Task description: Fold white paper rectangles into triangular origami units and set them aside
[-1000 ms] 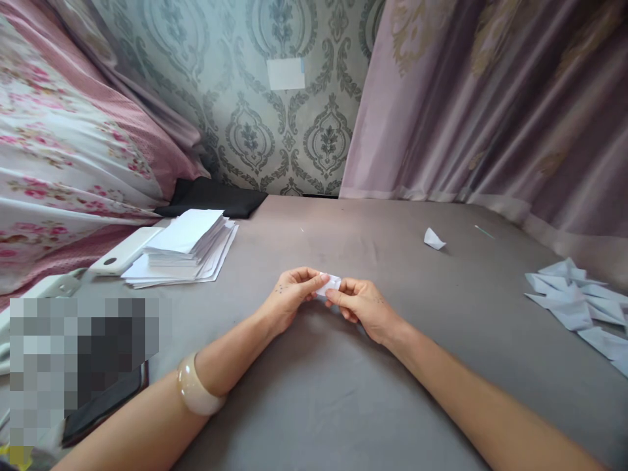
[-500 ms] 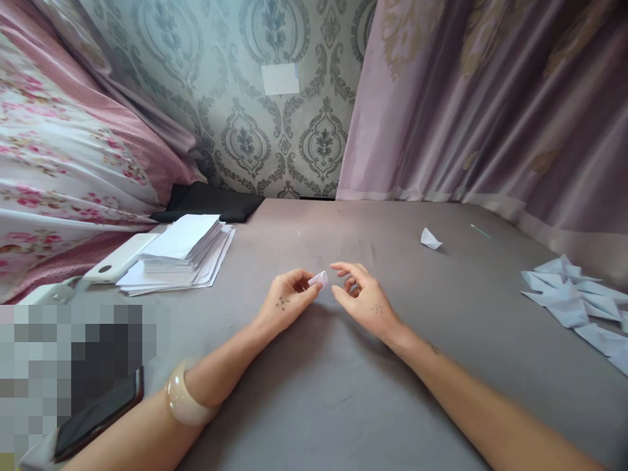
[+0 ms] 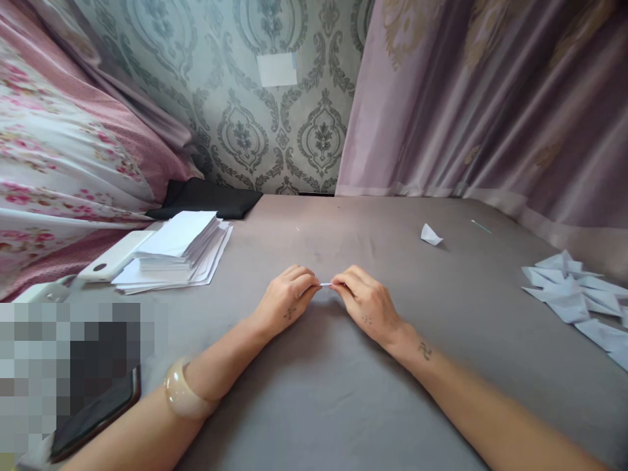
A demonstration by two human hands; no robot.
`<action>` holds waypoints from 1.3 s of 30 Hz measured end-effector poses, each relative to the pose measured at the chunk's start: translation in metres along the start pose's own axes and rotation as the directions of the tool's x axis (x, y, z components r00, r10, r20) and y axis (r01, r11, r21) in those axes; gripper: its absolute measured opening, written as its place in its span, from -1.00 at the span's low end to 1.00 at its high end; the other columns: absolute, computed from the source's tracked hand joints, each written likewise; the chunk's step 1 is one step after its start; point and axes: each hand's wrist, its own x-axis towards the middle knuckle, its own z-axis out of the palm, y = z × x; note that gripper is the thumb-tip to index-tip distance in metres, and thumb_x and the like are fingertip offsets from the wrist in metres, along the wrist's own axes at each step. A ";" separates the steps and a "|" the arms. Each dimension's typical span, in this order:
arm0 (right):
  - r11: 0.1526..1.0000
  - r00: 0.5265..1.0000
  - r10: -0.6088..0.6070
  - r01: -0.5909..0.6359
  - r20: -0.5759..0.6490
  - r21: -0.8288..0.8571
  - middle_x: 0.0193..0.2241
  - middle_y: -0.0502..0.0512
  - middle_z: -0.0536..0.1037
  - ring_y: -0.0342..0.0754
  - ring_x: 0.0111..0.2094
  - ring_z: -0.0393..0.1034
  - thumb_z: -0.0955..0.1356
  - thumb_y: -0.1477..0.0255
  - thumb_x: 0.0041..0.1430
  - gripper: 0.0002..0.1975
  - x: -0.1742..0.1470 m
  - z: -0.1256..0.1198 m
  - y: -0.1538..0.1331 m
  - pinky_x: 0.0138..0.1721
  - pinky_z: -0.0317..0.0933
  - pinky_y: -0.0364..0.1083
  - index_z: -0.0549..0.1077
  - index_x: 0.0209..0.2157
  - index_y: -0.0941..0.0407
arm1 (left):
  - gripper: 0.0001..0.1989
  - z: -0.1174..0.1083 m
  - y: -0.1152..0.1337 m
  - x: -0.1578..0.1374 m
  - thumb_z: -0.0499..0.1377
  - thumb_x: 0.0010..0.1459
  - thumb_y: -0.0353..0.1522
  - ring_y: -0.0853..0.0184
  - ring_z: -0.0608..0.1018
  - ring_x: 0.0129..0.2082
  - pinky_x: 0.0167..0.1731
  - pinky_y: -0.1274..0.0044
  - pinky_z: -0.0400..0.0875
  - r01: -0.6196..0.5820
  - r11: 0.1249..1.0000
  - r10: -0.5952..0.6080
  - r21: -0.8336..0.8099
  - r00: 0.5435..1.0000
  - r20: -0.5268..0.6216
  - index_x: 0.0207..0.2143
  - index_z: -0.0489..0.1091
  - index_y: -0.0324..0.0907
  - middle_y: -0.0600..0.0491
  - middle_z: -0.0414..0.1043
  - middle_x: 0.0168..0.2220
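Observation:
Between my two hands, above the middle of the grey cloth, a small folded piece of white paper (image 3: 326,284) is seen almost edge-on. My left hand (image 3: 290,292) is closed, pinching its left end between thumb and fingers. The right end sits in the closed fingertips of my right hand (image 3: 367,302). Only a thin strip of the paper shows; the fingers cover its ends. A light bangle (image 3: 185,391) circles my left forearm.
A stack of white paper (image 3: 179,239) lies at left, beside a white device (image 3: 115,256) and a black folded item (image 3: 210,198). A phone (image 3: 95,418) rests lower left. One folded paper piece (image 3: 430,235) stands at back right; several more folded papers (image 3: 572,288) are heaped far right.
My right hand has moved in from just beside the paper and closed on its right end. The paper has turned from showing its face to nearly edge-on.

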 end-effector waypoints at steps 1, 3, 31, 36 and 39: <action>0.999 1.000 -0.020 0.021 0.023 -0.049 -0.35 0.07 0.48 -0.10 -0.32 0.37 0.21 0.40 0.31 -0.79 0.000 0.000 0.000 -0.29 0.15 -0.15 0.45 -0.29 0.09 | -0.77 -0.001 0.001 0.000 -0.05 0.30 -0.36 0.33 0.41 -0.27 -0.21 0.51 0.32 -0.030 0.998 0.029 0.050 0.999 0.022 -0.30 0.39 -0.17 -0.02 0.43 -0.29; 0.984 0.994 -0.077 0.088 0.076 -0.155 -0.35 0.10 0.49 -0.08 -0.31 0.35 0.17 0.46 0.32 -0.76 -0.001 0.000 0.000 -0.27 0.12 -0.13 0.45 -0.30 0.11 | -0.72 -0.002 0.003 0.001 -0.10 0.31 -0.40 0.31 0.39 -0.27 -0.22 0.49 0.31 -0.094 0.981 0.080 0.169 0.993 0.087 -0.32 0.39 -0.18 -0.04 0.42 -0.28; 0.946 0.917 0.256 -0.302 0.306 0.114 -0.32 0.05 0.47 -0.12 -0.31 0.36 0.27 0.37 0.21 -0.77 0.012 0.007 0.008 -0.26 0.15 -0.13 0.51 -0.45 0.09 | -0.78 -0.001 0.012 0.008 0.07 0.14 -0.35 0.35 0.44 -0.42 -0.37 0.55 0.27 0.501 0.861 -0.461 -0.085 0.841 0.282 -0.44 0.48 -0.21 0.01 0.41 -0.40; 0.907 0.886 0.340 -0.397 0.315 0.139 -0.33 0.05 0.46 -0.12 -0.33 0.35 0.33 0.35 0.11 -0.82 0.016 0.011 0.010 -0.27 0.15 -0.13 0.49 -0.50 0.10 | -0.82 0.001 0.012 0.013 0.12 0.08 -0.34 0.35 0.43 -0.41 -0.37 0.53 0.27 0.594 0.802 -0.557 -0.054 0.779 0.288 -0.44 0.48 -0.23 0.00 0.40 -0.36; 0.900 0.873 0.361 -0.418 0.327 0.124 -0.32 0.06 0.46 -0.11 -0.34 0.34 0.33 0.34 0.09 -0.81 0.017 0.011 0.010 -0.28 0.15 -0.12 0.48 -0.52 0.11 | -0.83 0.004 0.009 0.014 0.15 0.05 -0.31 0.35 0.42 -0.42 -0.38 0.53 0.28 0.643 0.765 -0.602 -0.046 0.738 0.304 -0.45 0.46 -0.24 0.00 0.37 -0.36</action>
